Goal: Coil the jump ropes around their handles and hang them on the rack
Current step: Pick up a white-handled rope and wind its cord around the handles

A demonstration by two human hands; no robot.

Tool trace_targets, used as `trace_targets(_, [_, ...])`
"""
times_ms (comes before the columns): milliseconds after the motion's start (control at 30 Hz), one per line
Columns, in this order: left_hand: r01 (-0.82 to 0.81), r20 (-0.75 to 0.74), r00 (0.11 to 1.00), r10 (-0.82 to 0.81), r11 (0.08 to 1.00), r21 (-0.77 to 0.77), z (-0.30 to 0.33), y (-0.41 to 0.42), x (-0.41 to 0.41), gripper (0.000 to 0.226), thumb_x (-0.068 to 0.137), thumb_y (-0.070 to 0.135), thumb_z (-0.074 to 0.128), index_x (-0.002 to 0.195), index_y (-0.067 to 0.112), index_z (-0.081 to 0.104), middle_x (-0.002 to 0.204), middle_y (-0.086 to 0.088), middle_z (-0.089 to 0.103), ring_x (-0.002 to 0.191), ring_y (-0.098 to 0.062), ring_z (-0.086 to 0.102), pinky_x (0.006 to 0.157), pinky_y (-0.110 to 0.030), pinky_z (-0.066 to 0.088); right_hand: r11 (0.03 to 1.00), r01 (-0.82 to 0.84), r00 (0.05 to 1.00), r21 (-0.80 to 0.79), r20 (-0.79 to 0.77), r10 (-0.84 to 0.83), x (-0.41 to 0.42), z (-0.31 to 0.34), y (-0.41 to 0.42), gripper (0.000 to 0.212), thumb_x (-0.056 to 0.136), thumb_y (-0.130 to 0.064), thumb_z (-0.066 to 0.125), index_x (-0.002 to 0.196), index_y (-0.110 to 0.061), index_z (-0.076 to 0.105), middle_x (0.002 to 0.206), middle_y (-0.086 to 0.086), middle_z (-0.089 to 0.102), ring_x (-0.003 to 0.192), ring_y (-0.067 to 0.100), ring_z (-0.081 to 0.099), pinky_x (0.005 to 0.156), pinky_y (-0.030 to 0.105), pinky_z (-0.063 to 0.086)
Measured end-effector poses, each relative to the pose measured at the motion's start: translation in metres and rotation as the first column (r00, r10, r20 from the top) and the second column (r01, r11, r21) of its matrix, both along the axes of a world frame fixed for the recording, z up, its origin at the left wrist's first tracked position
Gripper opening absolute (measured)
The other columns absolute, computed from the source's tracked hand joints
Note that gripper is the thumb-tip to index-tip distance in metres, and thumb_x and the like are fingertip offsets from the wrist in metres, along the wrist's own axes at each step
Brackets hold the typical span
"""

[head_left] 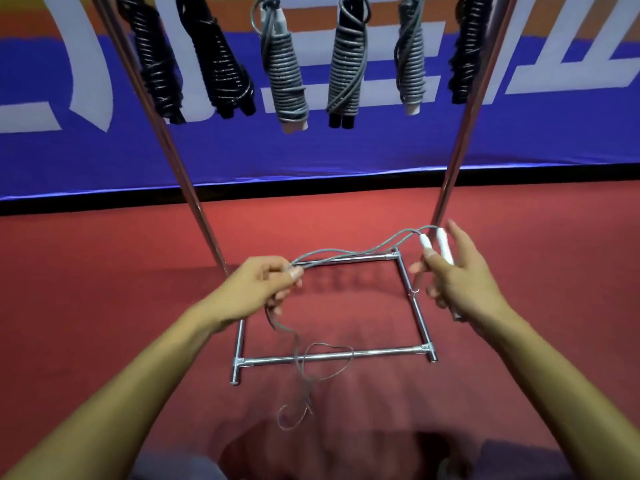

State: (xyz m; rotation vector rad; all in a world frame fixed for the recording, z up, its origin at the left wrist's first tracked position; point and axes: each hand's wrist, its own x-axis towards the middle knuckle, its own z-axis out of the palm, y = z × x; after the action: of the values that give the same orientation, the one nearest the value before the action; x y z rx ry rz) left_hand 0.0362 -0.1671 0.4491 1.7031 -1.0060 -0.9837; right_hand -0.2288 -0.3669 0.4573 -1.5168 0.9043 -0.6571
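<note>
So the left hand pinches the grey rope while the right hand grips both white handles in front of the rack.

Obstacles I note: rack uprights flanking my fingers; coiled ropes hanging above them. Free room: open floor beneath, inside the base frame.

**Floor and backdrop behind the work**

A red carpeted floor fills the lower part of the view. Behind it stands a blue fabric banner printed with large white characters; orange and red bands run across its top. A narrow black strip runs where the banner's lower edge meets the carpet.
</note>
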Motion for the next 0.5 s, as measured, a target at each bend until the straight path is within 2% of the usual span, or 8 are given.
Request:
trace_targets(67, [-0.059, 0.248, 0.967, 0.058, 0.998, -0.004, 0.0, -0.005, 0.003, 0.036, 0.108, 0.033, 0.058, 0.09, 0.006, 0.074, 0.056, 0.005, 0.052, 0.049, -0.008, 0.041, 0.052, -0.025, 0.037, 0.976, -0.136, 0.98, -0.171, -0.169, 0.107, 0.0, -0.008, 0.006, 0.081, 0.107, -0.014, 0.053, 0.16, -0.054, 0.008, 0.139, -0.007, 0.063, 0.069, 0.014, 0.074, 0.047, 0.024, 0.051])
trace_targets(133, [0.049, 0.486, 0.87, -0.089, 0.994, 0.094, 0.003, -0.01, -0.004, 0.037, 0.108, 0.037, 0.057, 0.084, 0.016, 0.076, 0.055, 0.006, 0.056, 0.047, -0.003, 0.044, 0.051, -0.025, 0.037, 0.89, -0.332, 0.922, -0.312, -0.308, 0.236, 0.005, -0.011, 0.017, 0.085, 0.107, -0.015, 0.053, 0.153, -0.068, 0.005, 0.148, -0.028, 0.047, 0.095, 0.027, 0.076, 0.077, 0.036, 0.063])
trace_targets(200, [0.181, 0.532, 0.801, -0.276, 0.958, 0.224, 0.007, -0.015, -0.019, 0.039, 0.108, 0.042, 0.056, 0.083, 0.019, 0.075, 0.057, 0.008, 0.058, 0.049, -0.003, 0.047, 0.055, -0.025, 0.04, 0.782, -0.511, 0.837, -0.357, -0.412, 0.36, 0.013, -0.015, 0.032, 0.078, 0.107, -0.024, 0.054, 0.15, -0.072, 0.009, 0.153, -0.017, 0.048, 0.115, 0.028, 0.069, 0.1, 0.038, 0.056])
trace_targets(300, [0.335, 0.469, 0.782, -0.41, 0.911, 0.24, 0.019, -0.022, -0.036, 0.039, 0.109, 0.04, 0.054, 0.082, 0.018, 0.071, 0.055, 0.015, 0.054, 0.051, -0.003, 0.045, 0.056, -0.02, 0.035, 0.646, -0.689, 0.702, -0.328, -0.524, 0.482, 0.028, -0.024, 0.053, 0.058, 0.102, -0.048, 0.059, 0.148, -0.067, 0.03, 0.157, -0.003, 0.038, 0.152, 0.017, 0.03, 0.118, 0.041, 0.038])
trace_targets(333, [0.359, 0.466, 0.779, -0.42, 0.908, 0.218, 0.023, -0.024, -0.038, 0.039, 0.109, 0.041, 0.054, 0.081, 0.02, 0.069, 0.057, 0.016, 0.054, 0.053, -0.003, 0.045, 0.057, -0.02, 0.036, 0.651, -0.701, 0.692, -0.292, -0.5, 0.521, 0.031, -0.027, 0.057, 0.047, 0.1, -0.049, 0.062, 0.143, -0.06, 0.045, 0.154, -0.008, 0.038, 0.153, 0.013, 0.024, 0.118, 0.037, 0.035])
trace_targets(400, [0.368, 0.503, 0.76, -0.412, 0.91, 0.189, 0.026, -0.023, -0.038, 0.04, 0.108, 0.045, 0.055, 0.078, 0.021, 0.067, 0.062, 0.015, 0.056, 0.057, -0.005, 0.045, 0.059, -0.025, 0.038, 0.7, -0.653, 0.741, -0.29, -0.439, 0.508, 0.035, -0.032, 0.059, 0.025, 0.1, -0.045, 0.063, 0.125, -0.049, 0.062, 0.139, -0.017, 0.044, 0.142, 0.009, 0.037, 0.113, 0.033, 0.04])
trace_targets(467, [0.315, 0.487, 0.795, -0.361, 0.932, 0.177, 0.02, -0.02, -0.033, 0.043, 0.103, 0.051, 0.061, 0.079, 0.016, 0.063, 0.06, 0.011, 0.053, 0.056, -0.01, 0.044, 0.06, -0.031, 0.039, 0.762, -0.536, 0.83, -0.365, -0.394, 0.395, 0.039, -0.032, 0.055, 0.008, 0.103, -0.044, 0.058, 0.106, -0.041, 0.066, 0.123, -0.012, 0.052, 0.125, 0.009, 0.051, 0.106, 0.038, 0.046])
trace_targets(500, [0.275, 0.469, 0.819, -0.331, 0.943, 0.186, 0.017, -0.017, -0.028, 0.046, 0.101, 0.054, 0.063, 0.079, 0.013, 0.06, 0.058, 0.009, 0.051, 0.054, -0.011, 0.044, 0.059, -0.033, 0.04, 0.8, -0.456, 0.878, -0.389, -0.343, 0.333, 0.04, -0.03, 0.051, 0.012, 0.104, -0.043, 0.056, 0.097, -0.038, 0.064, 0.117, -0.008, 0.056, 0.122, 0.01, 0.054, 0.106, 0.039, 0.045])
